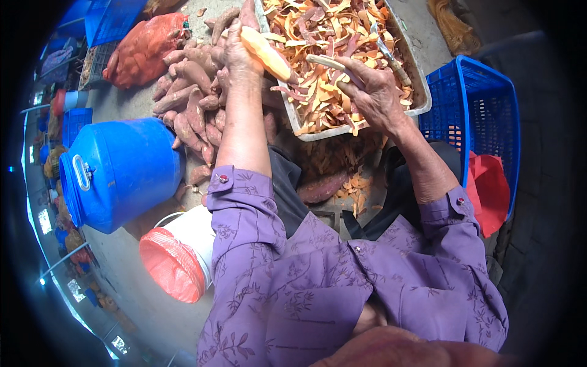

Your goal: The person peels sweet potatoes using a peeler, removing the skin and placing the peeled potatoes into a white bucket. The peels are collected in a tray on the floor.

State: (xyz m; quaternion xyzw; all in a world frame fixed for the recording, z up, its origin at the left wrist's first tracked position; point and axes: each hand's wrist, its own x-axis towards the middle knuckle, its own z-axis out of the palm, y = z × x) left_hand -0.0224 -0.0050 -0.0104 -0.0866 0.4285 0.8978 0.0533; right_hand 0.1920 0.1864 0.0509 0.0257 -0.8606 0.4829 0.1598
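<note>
My left hand [243, 52] grips a partly peeled sweet potato [266, 52] that shows orange flesh, with a strip of skin on its right side. My right hand [371, 89] is closed around the handle of a peeling tool [325, 61], just right of the sweet potato and apart from it; the tool's exact kind is unclear. Beneath both lies a pale tray [328, 134] heaped with orange and reddish peelings [330, 98]. A knife-like tool [390, 57] rests on the peelings at the tray's right side. Unpeeled sweet potatoes [192, 110] are piled on the floor left of the tray.
On the left are a blue plastic barrel [133, 169] on its side, a red mesh sack [146, 48] and a white bucket [197, 234] with a red woven liner. A blue plastic crate [490, 101] with red cloth [488, 192] stands right. A large sweet potato [323, 187] lies between the knees.
</note>
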